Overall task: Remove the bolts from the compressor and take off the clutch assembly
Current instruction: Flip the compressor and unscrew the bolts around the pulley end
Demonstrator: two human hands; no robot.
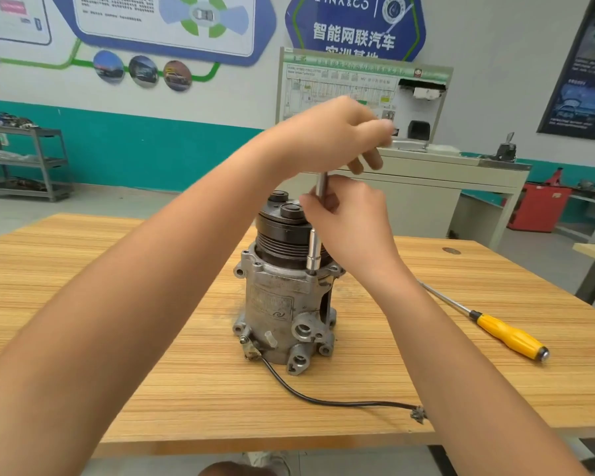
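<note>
A grey metal compressor (279,310) stands upright on the wooden table (117,304). Its black clutch assembly (282,228) with a grooved pulley sits on top. A silver socket wrench (314,249) stands vertically, its socket seated on a bolt at the compressor's upper right flange. My right hand (351,225) grips the wrench's shaft beside the clutch. My left hand (337,132) is above it, closed around the wrench's top handle, which is blurred.
A yellow-handled screwdriver (505,334) lies on the table to the right. A black wire (337,401) with a connector trails from the compressor's base toward the front edge. Behind stand a training bench (426,187), a metal shelf (24,159) and a red cabinet (538,207).
</note>
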